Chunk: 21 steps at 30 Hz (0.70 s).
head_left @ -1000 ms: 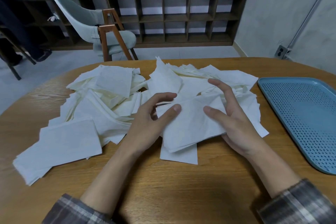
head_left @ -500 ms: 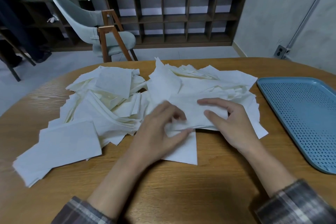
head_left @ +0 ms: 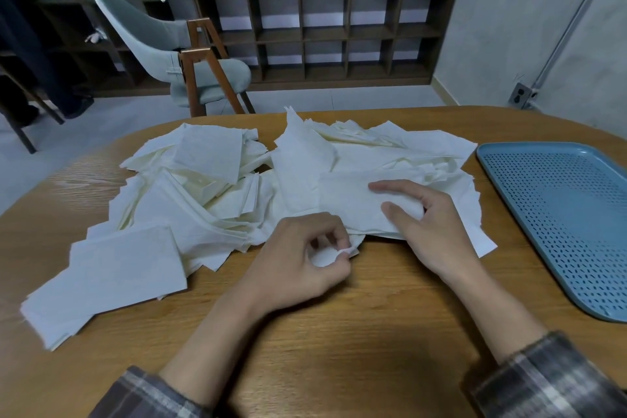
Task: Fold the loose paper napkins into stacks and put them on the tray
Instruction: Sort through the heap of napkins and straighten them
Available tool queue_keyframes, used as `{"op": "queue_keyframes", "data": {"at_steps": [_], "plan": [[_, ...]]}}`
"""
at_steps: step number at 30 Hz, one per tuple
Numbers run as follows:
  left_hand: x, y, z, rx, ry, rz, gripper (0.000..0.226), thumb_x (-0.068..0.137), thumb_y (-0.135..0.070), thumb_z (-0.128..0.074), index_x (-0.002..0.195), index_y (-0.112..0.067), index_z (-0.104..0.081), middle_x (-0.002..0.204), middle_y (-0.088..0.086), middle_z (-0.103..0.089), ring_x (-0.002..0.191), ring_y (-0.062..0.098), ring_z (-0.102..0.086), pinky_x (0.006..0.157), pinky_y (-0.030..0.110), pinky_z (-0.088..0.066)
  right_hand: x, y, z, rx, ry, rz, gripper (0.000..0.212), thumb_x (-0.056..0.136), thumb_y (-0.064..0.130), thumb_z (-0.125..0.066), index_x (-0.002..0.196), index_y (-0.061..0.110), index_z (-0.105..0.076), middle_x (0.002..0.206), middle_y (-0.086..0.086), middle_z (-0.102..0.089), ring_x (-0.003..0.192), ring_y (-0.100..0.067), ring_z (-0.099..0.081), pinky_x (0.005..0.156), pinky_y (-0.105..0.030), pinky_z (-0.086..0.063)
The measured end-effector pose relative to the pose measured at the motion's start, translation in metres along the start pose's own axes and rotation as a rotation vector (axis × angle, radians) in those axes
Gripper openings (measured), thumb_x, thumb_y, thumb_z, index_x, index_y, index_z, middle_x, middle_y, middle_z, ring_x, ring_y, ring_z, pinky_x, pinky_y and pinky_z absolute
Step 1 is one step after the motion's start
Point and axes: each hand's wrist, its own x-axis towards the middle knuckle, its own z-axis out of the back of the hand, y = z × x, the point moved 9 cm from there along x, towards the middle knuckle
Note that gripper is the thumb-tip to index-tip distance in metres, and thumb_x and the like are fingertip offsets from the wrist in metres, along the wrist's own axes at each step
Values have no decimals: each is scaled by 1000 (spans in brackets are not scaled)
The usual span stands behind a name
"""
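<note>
A wide heap of loose white paper napkins covers the middle of the round wooden table. My left hand has its fingers curled and pinches the near corner of a napkin at the heap's front edge. My right hand rests on that same napkin, index finger stretched across it and thumb pressing near its right end. The blue perforated tray lies at the right with nothing on it.
A flat napkin lies at the near left on a small stack. Beyond the table stand a grey chair with wooden legs, a low dark shelf unit with potted plants, and a person's dark legs at far left.
The napkin that both hands held open has been brought down flat on the heap. My left hand slid toward me and closed on its near corner; my right hand lowered onto it.
</note>
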Motion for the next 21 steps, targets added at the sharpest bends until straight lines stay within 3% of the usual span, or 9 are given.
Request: {"op": "queue_keyframes", "data": {"at_steps": [3, 7, 9, 11, 13, 15, 19, 21], "plan": [[-1, -1, 8, -213, 10, 57, 8, 81, -25, -65, 75, -21, -62, 84, -5, -72, 86, 14, -68, 77, 23, -49, 1, -4, 1, 13, 4, -15, 37, 98, -2, -63, 111, 29, -80, 117, 27, -74, 121, 12, -58, 98, -1, -37], [0, -1, 17, -416, -50, 71, 14, 83, -3, -60, 74, -14, -60, 72, -1, -64, 77, 15, -63, 71, 15, -42, 0, -3, -2, 52, 37, -32, 31, 101, 3, -63, 110, 28, -80, 115, 28, -74, 118, 16, -57, 99, -2, -36], [0, 2, 25, -454, -130, 96, 10, 86, -8, -61, 76, -11, -59, 62, -1, -48, 63, 17, -43, 61, 16, -32, 2, -5, -6, 181, 73, -82, 21, 104, 22, -62, 109, 26, -82, 119, 22, -75, 121, 11, -58, 108, -16, -38], [-1, 9, 32, -477, -223, 146, 12, 90, -12, -65, 80, -8, -61, 59, 4, -41, 61, 23, -33, 56, 20, -26, 0, -9, -12, 333, 135, -153, 40, 101, 54, -57, 109, 24, -83, 126, 10, -75, 129, -7, -61, 118, -39, -39], [-2, 21, 35, -469, -295, 232, 13, 97, -13, -70, 85, -10, -65, 58, -6, -47, 61, 15, -38, 57, 19, -29, -3, -9, -18, 475, 174, -206, 53, 93, 67, -59, 109, 23, -84, 126, -1, -76, 125, -19, -67, 115, -47, -43], [-3, 32, 34, -454, -349, 315, 11, 99, -17, -70, 88, -15, -69, 60, -12, -53, 62, 10, -42, 59, 21, -33, -8, -5, -24, 570, 223, -223, 46, 89, 57, -64, 108, 20, -84, 124, -7, -77, 120, -23, -71, 113, -46, -45], [-4, 35, 34, -490, -400, 340, 5, 96, -23, -75, 97, -18, -74, 75, -13, -67, 63, -1, -53, 58, 14, -40, -10, 2, -18, 367, 154, -145, 20, 98, 25, -68, 111, 17, -81, 116, 2, -80, 112, -15, -74, 102, -35, -52], [-3, 31, 33, -484, -370, 320, 14, 92, -21, -80, 105, -21, -75, 85, -11, -71, 65, -3, -59, 56, 11, -43, -9, 5, -14, 298, 125, -129, 18, 100, 17, -67, 114, 19, -79, 115, 8, -80, 111, -9, -73, 98, -29, -53]]}}
